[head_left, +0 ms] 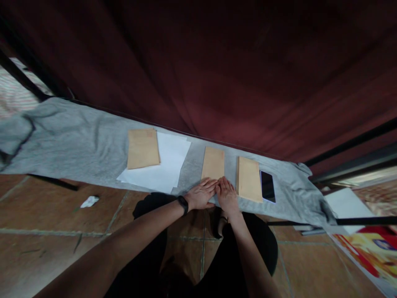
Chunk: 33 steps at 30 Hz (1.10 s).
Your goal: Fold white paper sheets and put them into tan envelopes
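Note:
A brown paper envelope (pixel 213 161) lies on the grey cloth in front of me. My left hand (pixel 201 194) rests flat on its near end, fingers stretched out, a dark band on the wrist. Beside it, my right hand (pixel 227 195) presses down flat with straight fingers, the fingertips of both hands close together. To the right is a small stack of brown envelopes (pixel 249 180). Another stack of envelopes (pixel 143 149) sits at the left, partly over white paper sheets (pixel 169 159). The near edge of the middle envelope is hidden under my hands.
A phone (pixel 268 187) lies right of the right-hand stack. Grey cloth (pixel 83 145) covers the narrow bench, and a dark red curtain (pixel 217 91) hangs behind it. Crumpled white paper (pixel 89 202) is on the tiled floor. A red and yellow package (pixel 372 252) stands at lower right.

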Tool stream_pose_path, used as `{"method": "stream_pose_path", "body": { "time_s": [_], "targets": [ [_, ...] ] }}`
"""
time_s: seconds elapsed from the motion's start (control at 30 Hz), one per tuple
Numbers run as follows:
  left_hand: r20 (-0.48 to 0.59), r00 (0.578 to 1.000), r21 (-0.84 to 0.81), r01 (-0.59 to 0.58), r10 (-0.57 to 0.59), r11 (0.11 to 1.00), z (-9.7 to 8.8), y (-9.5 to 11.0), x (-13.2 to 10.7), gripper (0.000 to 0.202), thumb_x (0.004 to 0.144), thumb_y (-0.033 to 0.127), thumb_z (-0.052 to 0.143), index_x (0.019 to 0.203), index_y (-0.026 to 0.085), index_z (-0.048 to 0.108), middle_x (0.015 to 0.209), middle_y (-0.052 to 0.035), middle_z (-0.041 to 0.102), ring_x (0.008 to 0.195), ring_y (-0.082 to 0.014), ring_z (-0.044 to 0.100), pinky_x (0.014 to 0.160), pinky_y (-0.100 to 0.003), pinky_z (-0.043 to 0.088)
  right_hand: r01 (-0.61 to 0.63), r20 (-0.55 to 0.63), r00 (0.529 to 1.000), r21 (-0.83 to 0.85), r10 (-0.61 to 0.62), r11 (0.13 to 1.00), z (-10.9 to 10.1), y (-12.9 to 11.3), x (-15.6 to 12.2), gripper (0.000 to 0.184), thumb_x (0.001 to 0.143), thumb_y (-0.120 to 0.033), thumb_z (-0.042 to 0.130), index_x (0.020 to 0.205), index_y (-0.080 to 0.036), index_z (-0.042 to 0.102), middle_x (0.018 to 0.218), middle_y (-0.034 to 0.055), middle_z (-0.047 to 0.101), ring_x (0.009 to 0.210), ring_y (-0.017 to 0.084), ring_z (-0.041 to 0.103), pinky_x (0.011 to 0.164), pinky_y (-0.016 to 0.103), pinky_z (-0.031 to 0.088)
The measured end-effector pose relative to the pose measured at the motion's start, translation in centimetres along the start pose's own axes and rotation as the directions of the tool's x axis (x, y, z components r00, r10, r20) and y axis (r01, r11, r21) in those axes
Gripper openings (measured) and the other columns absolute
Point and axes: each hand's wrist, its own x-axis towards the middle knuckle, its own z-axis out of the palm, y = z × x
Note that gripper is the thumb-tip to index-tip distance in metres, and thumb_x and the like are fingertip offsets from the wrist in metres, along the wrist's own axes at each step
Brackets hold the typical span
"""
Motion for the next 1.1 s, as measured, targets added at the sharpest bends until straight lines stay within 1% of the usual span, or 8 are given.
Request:
{"method": "stream_pose_path", "body": {
  "time_s": [0.1, 0.23, 0.37, 0.5, 0.67, 0.8, 0.93, 1.1],
  "targets": [
    [0.030, 1.000, 0.016, -0.006, 0.006, 1.000, 0.1, -0.1, 0.1, 0.075, 0.087, 0.055, 0.064, 0.143, 0.010, 0.048, 0.158, -0.0185, 0.042, 0.152, -0.0262, 0.028, 0.126, -0.042, 0.012, -0.011, -0.025, 1.000, -0.002, 0.011, 1.000, 0.3, -0.2, -0.1, 0.051, 0.106, -0.031, 0.030, 0.144, -0.006, 0.053, 0.150, 0.0194, 0.051, 0.141, 0.028, 0.047, 0.115, 0.045, 0.037],
    [0.037, 0.999, 0.016, 0.007, -0.007, 1.000, 0.4, -0.2, 0.2, 0.076, 0.087, 0.053, 0.063, 0.147, 0.011, 0.043, 0.159, -0.0176, 0.040, 0.153, -0.0252, 0.026, 0.126, -0.043, 0.011, -0.049, -0.052, 0.997, 0.003, 0.049, 0.999, 0.1, -0.7, 0.1, 0.049, 0.105, -0.029, 0.032, 0.142, -0.006, 0.055, 0.148, 0.0185, 0.054, 0.138, 0.028, 0.050, 0.114, 0.045, 0.038],
    [0.064, 0.998, 0.023, 0.023, -0.024, 0.999, 0.8, -0.4, 0.4, 0.080, 0.084, 0.052, 0.065, 0.148, 0.010, 0.041, 0.159, -0.0184, 0.039, 0.153, -0.0256, 0.025, 0.126, -0.043, 0.011, -0.086, -0.040, 0.995, 0.009, 0.086, 0.996, -0.5, -1.2, 0.3, 0.046, 0.104, -0.028, 0.038, 0.141, -0.009, 0.057, 0.148, 0.0168, 0.054, 0.138, 0.027, 0.051, 0.114, 0.044, 0.039],
    [0.089, 0.996, 0.008, 0.025, -0.025, 1.000, 0.8, -0.5, 0.4, 0.082, 0.083, 0.050, 0.066, 0.150, 0.013, 0.039, 0.160, -0.0169, 0.038, 0.154, -0.0258, 0.024, 0.126, -0.044, 0.010, -0.114, -0.045, 0.992, 0.019, 0.115, 0.993, -0.8, -1.6, 0.4, 0.044, 0.104, -0.028, 0.041, 0.141, -0.009, 0.058, 0.148, 0.0166, 0.054, 0.139, 0.027, 0.051, 0.115, 0.044, 0.037],
    [0.096, 0.995, -0.017, 0.021, -0.020, 1.000, 0.8, -0.8, 0.3, 0.084, 0.080, 0.048, 0.069, 0.150, 0.013, 0.039, 0.163, -0.0172, 0.033, 0.154, -0.0256, 0.023, 0.127, -0.044, 0.010, -0.120, -0.080, 0.989, 0.019, 0.121, 0.993, -0.3, -1.7, 0.4, 0.044, 0.104, -0.028, 0.040, 0.141, -0.010, 0.058, 0.147, 0.0159, 0.055, 0.137, 0.028, 0.052, 0.115, 0.045, 0.037],
    [0.094, 0.995, -0.032, 0.032, -0.029, 0.999, 1.4, -1.0, 0.3, 0.087, 0.078, 0.046, 0.068, 0.152, 0.013, 0.036, 0.165, -0.0163, 0.028, 0.155, -0.0250, 0.021, 0.127, -0.043, 0.009, -0.122, -0.102, 0.987, 0.015, 0.123, 0.992, 0.2, -1.6, 0.3, 0.045, 0.104, -0.028, 0.039, 0.142, -0.011, 0.057, 0.148, 0.0149, 0.055, 0.138, 0.028, 0.051, 0.115, 0.045, 0.037],
    [0.093, 0.995, -0.039, 0.030, -0.027, 0.999, 2.0, -1.3, 0.3, 0.086, 0.079, 0.044, 0.065, 0.153, 0.014, 0.035, 0.166, -0.0155, 0.026, 0.155, -0.0251, 0.020, 0.127, -0.045, 0.009, -0.124, -0.080, 0.989, 0.024, 0.126, 0.992, 0.3, -1.5, 0.3, 0.046, 0.105, -0.029, 0.038, 0.144, -0.011, 0.055, 0.149, 0.0146, 0.053, 0.139, 0.028, 0.049, 0.115, 0.045, 0.037],
    [0.083, 0.996, -0.049, 0.012, -0.008, 0.999, 2.1, -1.4, 0.3, 0.084, 0.077, 0.040, 0.065, 0.152, 0.013, 0.037, 0.166, -0.0160, 0.025, 0.155, -0.0260, 0.018, 0.127, -0.045, 0.008, -0.161, -0.036, 0.986, 0.042, 0.162, 0.986, -0.2, -1.8, 0.4, 0.046, 0.104, -0.027, 0.038, 0.144, -0.013, 0.055, 0.151, 0.0129, 0.051, 0.140, 0.027, 0.049, 0.116, 0.045, 0.035]
  ]
}}
